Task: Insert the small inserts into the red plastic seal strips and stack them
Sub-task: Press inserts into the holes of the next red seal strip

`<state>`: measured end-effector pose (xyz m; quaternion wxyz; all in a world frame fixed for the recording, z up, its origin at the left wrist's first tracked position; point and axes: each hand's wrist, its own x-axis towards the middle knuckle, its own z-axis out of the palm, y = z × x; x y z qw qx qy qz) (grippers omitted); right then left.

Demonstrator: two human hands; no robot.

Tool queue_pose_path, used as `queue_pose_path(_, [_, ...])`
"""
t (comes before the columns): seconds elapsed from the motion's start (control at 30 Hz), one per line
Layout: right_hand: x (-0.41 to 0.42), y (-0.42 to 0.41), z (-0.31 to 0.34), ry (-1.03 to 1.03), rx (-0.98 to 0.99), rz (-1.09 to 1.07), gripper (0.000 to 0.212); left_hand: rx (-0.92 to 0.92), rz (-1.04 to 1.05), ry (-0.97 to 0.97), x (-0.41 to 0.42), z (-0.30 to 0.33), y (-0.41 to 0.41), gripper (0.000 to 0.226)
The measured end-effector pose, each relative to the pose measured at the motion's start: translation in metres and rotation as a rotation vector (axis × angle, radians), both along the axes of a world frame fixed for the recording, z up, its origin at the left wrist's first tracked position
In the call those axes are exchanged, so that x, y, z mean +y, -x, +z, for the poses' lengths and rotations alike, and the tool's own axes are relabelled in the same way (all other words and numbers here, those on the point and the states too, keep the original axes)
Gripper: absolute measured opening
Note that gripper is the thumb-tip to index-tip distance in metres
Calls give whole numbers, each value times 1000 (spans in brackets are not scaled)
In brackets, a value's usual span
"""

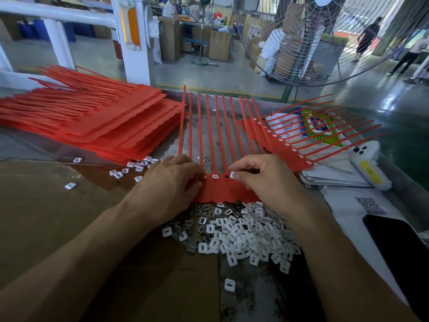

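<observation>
A red seal strip sheet (222, 190) lies flat in front of me, its thin tails fanning away toward the table's far edge. My left hand (171, 184) rests on the sheet's left end, fingers curled over its head row. My right hand (260, 175) pinches a small white insert (232, 175) at a slot of the head row. Another insert (215, 176) sits in a slot between my hands. A heap of loose white inserts (241, 231) lies just below the sheet. On the right rests a sheet (285, 145) with inserts in its slots.
A tall pile of red sheets (92, 119) fills the left of the table. Scattered inserts (130, 168) lie near it on brown cardboard (46, 205). Papers (332, 173), a white-and-yellow device (369, 166) and a black phone (394, 242) sit right. A big fan (325, 38) stands behind.
</observation>
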<state>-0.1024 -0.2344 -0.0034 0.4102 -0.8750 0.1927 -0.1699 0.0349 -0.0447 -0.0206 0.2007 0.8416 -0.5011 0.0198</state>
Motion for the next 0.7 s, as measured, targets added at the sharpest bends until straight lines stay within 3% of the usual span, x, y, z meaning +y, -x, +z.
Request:
queue_pose_path(0.33, [-3,-15,-12,164,35,-60,14,5,-2,6,0,2,2,33])
queue_pose_path(0.7, [-1,-20,-14,173,96,-39,17,6,0,-8,-1,2,2,34])
